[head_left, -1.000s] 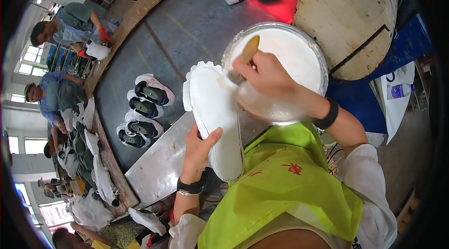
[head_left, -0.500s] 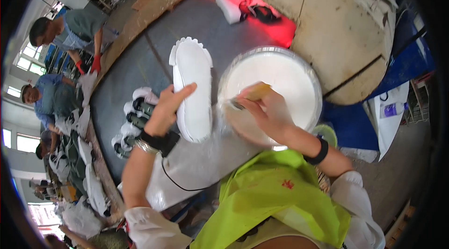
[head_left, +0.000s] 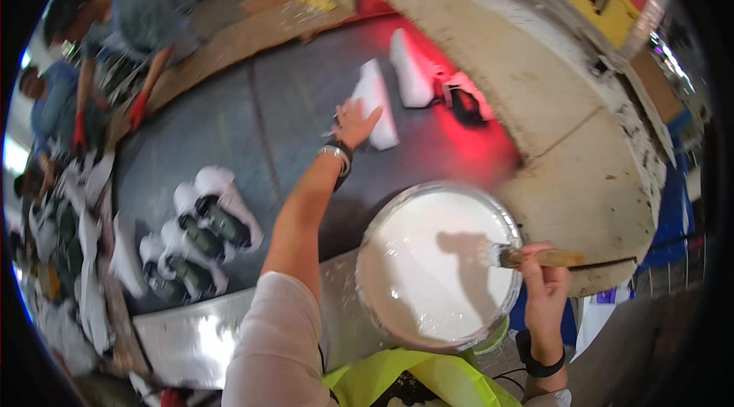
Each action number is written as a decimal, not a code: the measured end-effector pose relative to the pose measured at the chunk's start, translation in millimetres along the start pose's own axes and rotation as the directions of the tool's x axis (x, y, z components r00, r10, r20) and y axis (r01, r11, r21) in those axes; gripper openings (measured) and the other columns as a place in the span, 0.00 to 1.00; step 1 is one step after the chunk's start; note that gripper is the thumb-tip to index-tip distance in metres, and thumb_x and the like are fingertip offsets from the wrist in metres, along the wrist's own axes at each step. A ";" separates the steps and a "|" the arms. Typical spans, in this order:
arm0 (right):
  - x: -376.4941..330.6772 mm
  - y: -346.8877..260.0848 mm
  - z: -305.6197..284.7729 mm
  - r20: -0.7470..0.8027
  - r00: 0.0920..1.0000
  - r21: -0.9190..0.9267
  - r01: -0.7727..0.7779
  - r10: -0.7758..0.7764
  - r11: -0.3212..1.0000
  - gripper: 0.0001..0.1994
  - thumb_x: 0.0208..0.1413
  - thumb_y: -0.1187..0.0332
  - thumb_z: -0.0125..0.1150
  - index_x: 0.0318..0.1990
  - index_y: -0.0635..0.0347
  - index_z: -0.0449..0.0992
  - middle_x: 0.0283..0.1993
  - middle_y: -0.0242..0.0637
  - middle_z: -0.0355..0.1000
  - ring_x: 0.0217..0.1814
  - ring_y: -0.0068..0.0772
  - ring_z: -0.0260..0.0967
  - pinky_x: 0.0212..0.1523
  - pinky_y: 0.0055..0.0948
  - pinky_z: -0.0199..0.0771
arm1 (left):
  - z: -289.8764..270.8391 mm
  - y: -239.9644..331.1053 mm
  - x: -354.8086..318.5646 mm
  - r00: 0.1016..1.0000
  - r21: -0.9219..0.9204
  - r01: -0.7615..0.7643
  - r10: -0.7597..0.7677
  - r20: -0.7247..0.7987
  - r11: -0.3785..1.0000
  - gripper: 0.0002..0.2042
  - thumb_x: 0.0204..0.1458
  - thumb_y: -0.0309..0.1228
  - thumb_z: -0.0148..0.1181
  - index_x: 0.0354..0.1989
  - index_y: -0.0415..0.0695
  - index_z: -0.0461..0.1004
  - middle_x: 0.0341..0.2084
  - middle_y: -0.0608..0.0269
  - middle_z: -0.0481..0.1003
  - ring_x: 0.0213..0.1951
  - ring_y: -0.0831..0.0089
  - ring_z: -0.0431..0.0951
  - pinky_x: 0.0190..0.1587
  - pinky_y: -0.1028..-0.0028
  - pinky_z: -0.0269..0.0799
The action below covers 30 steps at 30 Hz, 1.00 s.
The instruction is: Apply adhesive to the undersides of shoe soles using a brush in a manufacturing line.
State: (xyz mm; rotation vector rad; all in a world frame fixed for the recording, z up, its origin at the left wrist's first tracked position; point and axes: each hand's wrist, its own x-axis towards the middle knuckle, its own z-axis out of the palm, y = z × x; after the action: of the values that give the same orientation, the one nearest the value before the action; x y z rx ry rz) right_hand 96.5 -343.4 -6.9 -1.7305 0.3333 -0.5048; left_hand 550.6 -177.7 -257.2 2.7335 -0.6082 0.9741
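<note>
Dark grey tabletop (head_left: 306, 170) stretches beyond a round pan (head_left: 440, 187) of white liquid (head_left: 428, 269), with dark-lined white shoes (head_left: 197, 239) left of the pan. Beyond the pan, the left hand (head_left: 355, 124) touches a white shoe (head_left: 387, 128), fingers spread; whether they grip it cannot be told. At the pan's right rim, the right hand (head_left: 544, 288) grasps a brush (head_left: 562, 258), bristles over the liquid.

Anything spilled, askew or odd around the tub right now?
Nothing stands out. The right hand holds the brush over the tub, the left hand is at a sole, and no obvious spill shows, though blur hides fine marks.
</note>
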 end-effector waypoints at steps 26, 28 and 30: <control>7.3 -19.8 20.0 0.047 0.999 0.048 -0.009 0.007 0.999 0.05 0.61 0.73 0.50 0.39 0.65 0.70 0.42 0.34 0.63 0.41 0.21 0.63 0.40 0.22 0.71 | -149.6 -100.3 -119.0 0.968 0.014 -0.067 0.061 0.243 0.998 0.23 0.46 0.31 0.61 0.50 0.35 0.66 0.55 0.44 0.63 0.58 0.49 0.60 0.61 0.52 0.53; 15.8 -18.8 6.9 0.010 1.000 0.023 0.020 -0.020 1.000 0.05 0.60 0.74 0.50 0.39 0.65 0.70 0.42 0.34 0.63 0.41 0.21 0.63 0.41 0.21 0.72 | -171.0 -76.2 -98.3 0.965 0.152 0.006 -0.046 0.260 0.988 0.41 0.40 0.39 0.68 0.63 0.37 0.57 0.62 0.43 0.56 0.64 0.46 0.53 0.65 0.53 0.50; 10.1 -22.7 7.1 -0.002 1.000 0.032 -0.002 0.002 0.999 0.04 0.60 0.75 0.50 0.39 0.65 0.70 0.43 0.35 0.63 0.42 0.21 0.63 0.41 0.21 0.72 | -177.5 -79.2 -109.9 0.982 0.270 -0.057 0.005 0.190 0.961 0.48 0.36 0.43 0.73 0.65 0.37 0.52 0.62 0.43 0.55 0.64 0.43 0.52 0.64 0.53 0.51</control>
State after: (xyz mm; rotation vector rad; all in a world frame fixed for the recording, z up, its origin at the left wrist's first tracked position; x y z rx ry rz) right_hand 107.6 -337.3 15.6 -1.6989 0.3267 -0.5077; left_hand 407.4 -18.9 -192.8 3.0974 -0.5864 0.8707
